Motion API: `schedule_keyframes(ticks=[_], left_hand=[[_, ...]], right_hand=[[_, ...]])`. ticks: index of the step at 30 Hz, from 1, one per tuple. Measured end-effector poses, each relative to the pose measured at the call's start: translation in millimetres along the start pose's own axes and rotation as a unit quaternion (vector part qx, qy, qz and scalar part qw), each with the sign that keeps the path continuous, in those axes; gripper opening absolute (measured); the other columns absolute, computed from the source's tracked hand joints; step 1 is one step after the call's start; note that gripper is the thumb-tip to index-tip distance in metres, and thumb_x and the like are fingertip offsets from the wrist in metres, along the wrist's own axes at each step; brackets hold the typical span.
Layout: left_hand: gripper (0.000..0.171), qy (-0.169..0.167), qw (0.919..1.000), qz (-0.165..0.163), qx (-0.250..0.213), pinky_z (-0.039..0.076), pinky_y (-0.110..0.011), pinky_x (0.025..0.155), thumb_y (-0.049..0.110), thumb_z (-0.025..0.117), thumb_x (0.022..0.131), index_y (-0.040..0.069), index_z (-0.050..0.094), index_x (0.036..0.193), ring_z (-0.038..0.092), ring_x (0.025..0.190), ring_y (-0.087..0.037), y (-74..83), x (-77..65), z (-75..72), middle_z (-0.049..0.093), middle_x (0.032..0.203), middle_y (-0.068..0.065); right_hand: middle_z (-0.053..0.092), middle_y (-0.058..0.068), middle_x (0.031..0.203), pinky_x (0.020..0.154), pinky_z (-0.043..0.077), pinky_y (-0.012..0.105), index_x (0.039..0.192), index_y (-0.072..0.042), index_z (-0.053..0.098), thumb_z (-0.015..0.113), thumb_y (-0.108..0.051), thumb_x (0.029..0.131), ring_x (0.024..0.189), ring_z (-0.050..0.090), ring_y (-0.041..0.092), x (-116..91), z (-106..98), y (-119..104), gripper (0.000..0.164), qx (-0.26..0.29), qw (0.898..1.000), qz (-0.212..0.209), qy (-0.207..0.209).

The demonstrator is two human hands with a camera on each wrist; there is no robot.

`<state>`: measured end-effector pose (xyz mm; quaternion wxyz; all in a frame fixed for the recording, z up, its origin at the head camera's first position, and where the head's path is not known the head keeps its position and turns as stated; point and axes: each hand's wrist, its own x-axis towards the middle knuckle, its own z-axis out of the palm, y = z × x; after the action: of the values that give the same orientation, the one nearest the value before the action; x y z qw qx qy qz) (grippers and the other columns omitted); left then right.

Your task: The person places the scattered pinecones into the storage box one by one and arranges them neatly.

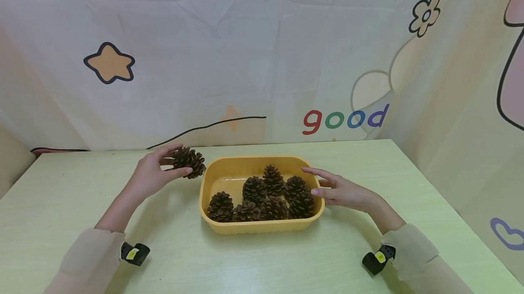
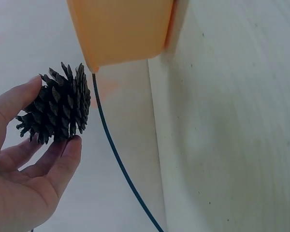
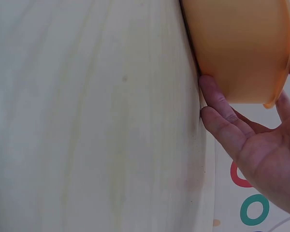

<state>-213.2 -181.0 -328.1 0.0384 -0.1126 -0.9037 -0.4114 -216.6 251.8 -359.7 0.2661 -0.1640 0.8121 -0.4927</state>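
Observation:
My left hand (image 1: 151, 173) holds a brown pinecone (image 1: 189, 162) between thumb and fingers, raised just left of a yellow plastic basin (image 1: 258, 226). In the left wrist view this pinecone (image 2: 60, 104) shows its spread scales, with fingertips on opposite sides. Several more pinecones (image 1: 273, 207) lie in the basin, mostly toward its front and right. At the basin's right end, my right hand (image 1: 348, 191) holds the rim, thumb and index finger reaching over it. The right wrist view shows other fingers (image 3: 224, 128) low against the basin's outer wall (image 3: 241, 53), close to the tabletop.
The basin stands on a pale wooden table (image 1: 172, 262). A printed cloth (image 1: 196, 57) with a star, a flower and the word "good" hangs behind the table's back edge. Each wrist wears a small black camera (image 1: 135, 254).

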Motion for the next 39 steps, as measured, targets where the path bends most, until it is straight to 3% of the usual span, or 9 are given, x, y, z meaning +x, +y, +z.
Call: schedule_keyframes(ticks=[8, 18, 26, 33, 39], left_hand=[[0.07, 0.013, 0.9995, 0.018, -0.022, 0.051, -0.046, 0.081, 0.037, 0.07, 0.078, 0.012, 0.042, 0.137, 0.051, 0.113, -0.037, 10.1, -3.1, 7.3, 0.044, 0.137, -0.014], [0.067, 0.001, 0.9982, 0.031, -0.05, 0.052, -0.041, 0.081, 0.032, 0.072, 0.078, 0.014, 0.044, 0.136, 0.052, 0.112, -0.036, 22.6, -3.6, 22.4, 0.045, 0.136, -0.012], [0.067, -0.008, 0.9978, 0.046, -0.047, 0.053, -0.041, 0.08, 0.029, 0.073, 0.077, 0.014, 0.045, 0.135, 0.053, 0.11, -0.037, 28.0, -2.1, 36.6, 0.046, 0.135, -0.012], [0.064, -0.012, 0.9973, 0.062, -0.039, 0.047, -0.042, 0.091, 0.021, 0.074, 0.076, 0.007, 0.047, 0.132, 0.052, 0.111, -0.034, 33.4, 0.7, 49.0, 0.049, 0.132, -0.015], [0.063, -0.015, 0.9981, 0.057, -0.017, 0.047, -0.045, 0.089, 0.021, 0.075, 0.076, 0.008, 0.048, 0.132, 0.054, 0.104, -0.03, 36.6, 0.8, 56.6, 0.051, 0.129, -0.014]], right_hand=[[0.007, 0.017, 0.15, 0.095, 0.042, 0.047, 0.146, -0.02, 0.02, 0.056, -0.029, 0.091, 0.131, 0.022, 0.044, 0.3, -0.7, 0.4, 0.066, 0.004, 1.0, 0.0, -0.001], [0.006, 0.017, 0.151, 0.094, 0.044, 0.045, 0.146, -0.02, 0.02, 0.056, -0.028, 0.091, 0.131, 0.022, 0.044, 0.8, -0.6, 1.7, 0.067, 0.011, 1.0, 0.0, -0.004], [0.007, 0.016, 0.15, 0.094, 0.044, 0.044, 0.146, -0.02, 0.02, 0.057, -0.029, 0.09, 0.131, 0.023, 0.043, 0.6, -0.4, 0.7, 0.067, 0.005, 1.0, 0.001, -0.001], [0.006, 0.016, 0.151, 0.095, 0.043, 0.046, 0.146, -0.02, 0.02, 0.057, -0.029, 0.09, 0.131, 0.021, 0.044, 0.2, -0.4, 0.2, 0.067, 0.007, 1.0, 0.002, -0.001], [0.006, 0.015, 0.151, 0.094, 0.044, 0.045, 0.146, -0.021, 0.02, 0.056, -0.029, 0.091, 0.131, 0.02, 0.044, -0.1, -0.5, -0.1, 0.067, 0.002, 1.0, 0.003, 0.0]])
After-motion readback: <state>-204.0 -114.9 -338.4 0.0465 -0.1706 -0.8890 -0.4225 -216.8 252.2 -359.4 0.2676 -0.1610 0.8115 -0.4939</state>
